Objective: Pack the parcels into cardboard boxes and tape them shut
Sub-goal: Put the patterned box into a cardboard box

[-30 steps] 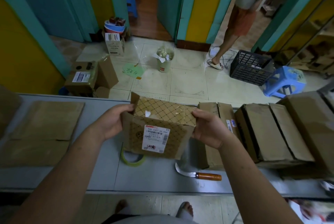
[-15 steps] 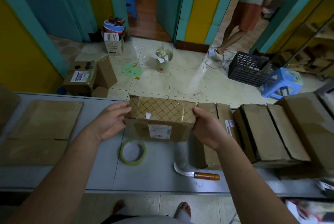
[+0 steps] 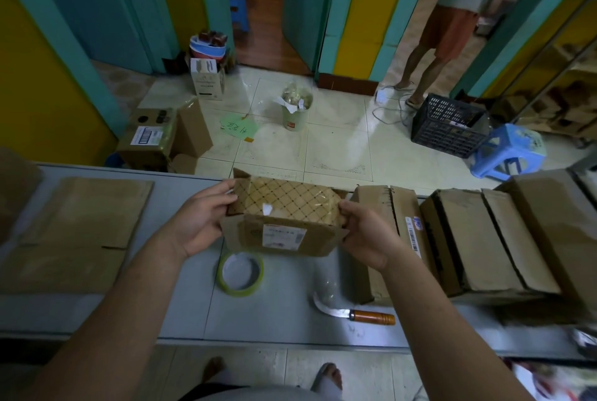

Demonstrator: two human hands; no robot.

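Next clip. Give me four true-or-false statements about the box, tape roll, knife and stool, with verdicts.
1. Both the left hand and the right hand hold the box. True.
2. The tape roll lies on top of the box. False: it lies on the table, on the person's side of the box, and no hand touches it.
3. The knife lies on the table with its handle pointing right. True.
4. The stool stands on the table. False: it stands on the floor beyond the table.
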